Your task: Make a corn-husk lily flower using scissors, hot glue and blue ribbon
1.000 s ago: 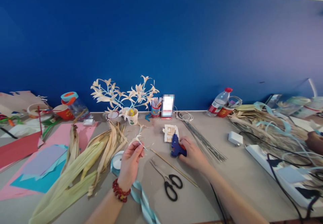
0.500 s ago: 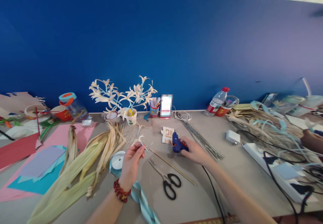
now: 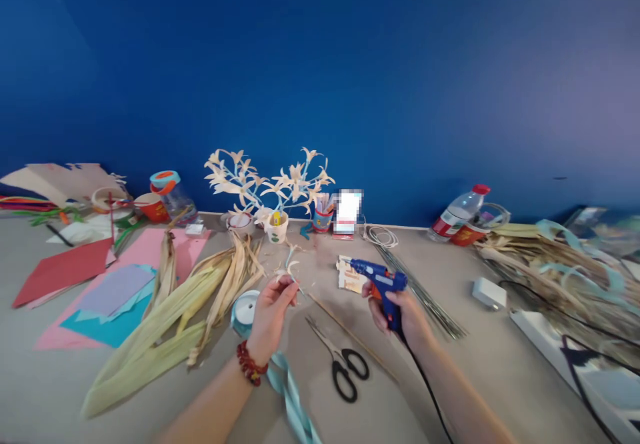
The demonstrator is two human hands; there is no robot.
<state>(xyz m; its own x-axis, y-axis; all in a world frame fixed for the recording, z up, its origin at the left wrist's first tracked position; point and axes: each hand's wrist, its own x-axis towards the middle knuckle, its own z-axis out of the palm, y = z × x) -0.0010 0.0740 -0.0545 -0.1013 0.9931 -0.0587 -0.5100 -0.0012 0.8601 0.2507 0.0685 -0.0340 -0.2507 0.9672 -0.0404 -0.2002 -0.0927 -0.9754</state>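
My left hand (image 3: 273, 314), with a red bead bracelet on the wrist, pinches a small pale flower on a thin light-blue stem (image 3: 301, 289). In my right hand (image 3: 407, 317) is a blue hot glue gun (image 3: 383, 281), its nozzle pointing left above a torn piece of printed card (image 3: 349, 276). Black-handled scissors (image 3: 343, 361) lie between my forearms, beside a thin stick (image 3: 350, 334). A roll of light-blue ribbon (image 3: 245, 311) sits just left of my left hand, its loose end trailing toward me.
Dried corn husks (image 3: 150, 337) and coloured paper (image 3: 113, 291) cover the left side. Handmade flowers (image 3: 295, 181) stand in a paper cup (image 3: 277, 229) by the blue wall. Metal wires (image 3: 425, 291), a plastic bottle (image 3: 457, 214), a white adapter (image 3: 489, 293) and a power strip (image 3: 545, 351) lie rightward.
My right hand has lifted the glue gun off the card and turned it so the nozzle points left. My left hand keeps its pinch. The view has shifted slightly left.
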